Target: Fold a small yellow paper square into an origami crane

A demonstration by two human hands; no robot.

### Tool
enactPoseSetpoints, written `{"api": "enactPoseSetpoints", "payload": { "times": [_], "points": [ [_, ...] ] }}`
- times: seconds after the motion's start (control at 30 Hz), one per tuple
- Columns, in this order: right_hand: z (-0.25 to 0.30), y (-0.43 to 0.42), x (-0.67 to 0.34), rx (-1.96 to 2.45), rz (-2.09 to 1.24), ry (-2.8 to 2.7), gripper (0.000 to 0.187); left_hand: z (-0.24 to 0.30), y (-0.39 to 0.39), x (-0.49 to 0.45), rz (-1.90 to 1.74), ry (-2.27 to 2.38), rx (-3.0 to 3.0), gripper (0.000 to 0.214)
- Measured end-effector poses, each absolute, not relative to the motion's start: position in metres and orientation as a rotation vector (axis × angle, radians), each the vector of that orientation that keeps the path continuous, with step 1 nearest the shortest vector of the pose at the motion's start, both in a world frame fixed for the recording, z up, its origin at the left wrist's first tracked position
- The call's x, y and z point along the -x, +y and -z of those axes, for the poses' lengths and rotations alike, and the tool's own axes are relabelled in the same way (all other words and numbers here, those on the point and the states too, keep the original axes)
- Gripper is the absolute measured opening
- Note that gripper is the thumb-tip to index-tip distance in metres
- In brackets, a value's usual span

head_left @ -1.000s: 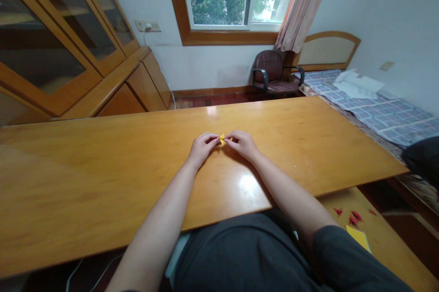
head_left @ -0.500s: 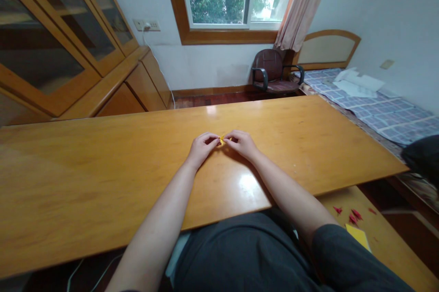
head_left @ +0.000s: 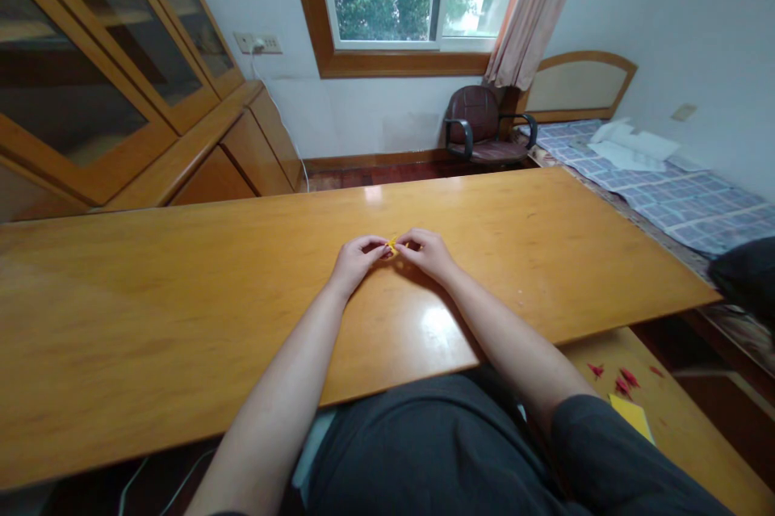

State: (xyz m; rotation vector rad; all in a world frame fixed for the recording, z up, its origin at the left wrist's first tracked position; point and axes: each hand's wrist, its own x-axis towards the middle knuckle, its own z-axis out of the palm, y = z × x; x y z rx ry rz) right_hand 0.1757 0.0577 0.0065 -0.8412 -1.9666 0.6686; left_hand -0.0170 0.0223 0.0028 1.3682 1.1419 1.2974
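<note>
A small piece of folded yellow paper [head_left: 392, 245] is pinched between my two hands, just above the middle of the wooden table [head_left: 199, 306]. My left hand [head_left: 357, 259] grips its left side between thumb and fingertips. From the other side, my right hand [head_left: 428, 252] pinches it the same way. The fingertips of both hands nearly meet and cover much of the paper, so its exact folded shape is hard to make out.
On a lower surface [head_left: 696, 439] to my right lie several small red folded-paper pieces [head_left: 626, 380] and a yellow paper stack [head_left: 631, 417]. A brown armchair [head_left: 475, 124] stands beyond the table, a bed [head_left: 659, 193] at the right, a glass-door cabinet [head_left: 175, 124] at the left.
Both hands stay in nearly the same place. Only the fingertips and the yellow paper between them have shifted very slightly.
</note>
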Motion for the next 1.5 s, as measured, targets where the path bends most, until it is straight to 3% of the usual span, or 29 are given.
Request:
{"api": "enactPoseSetpoints", "payload": {
  "times": [0.43, 0.93, 1.5],
  "points": [
    [-0.004, 0.057, -0.174, 0.828, -0.734, -1.916, 0.016, -0.005, 0.022, 0.016, -1.307, 1.143, -1.349, 0.038],
    [-0.003, 0.059, -0.170, 0.895, -1.238, -1.667, 0.032, -0.003, 0.024, 0.015, -1.408, 1.014, -1.102, 0.037],
    [-0.008, 0.057, -0.167, 0.901, -1.305, -1.572, 0.030, 0.004, 0.027, 0.016, -1.374, 1.029, -1.129, 0.036]
  ]
}}
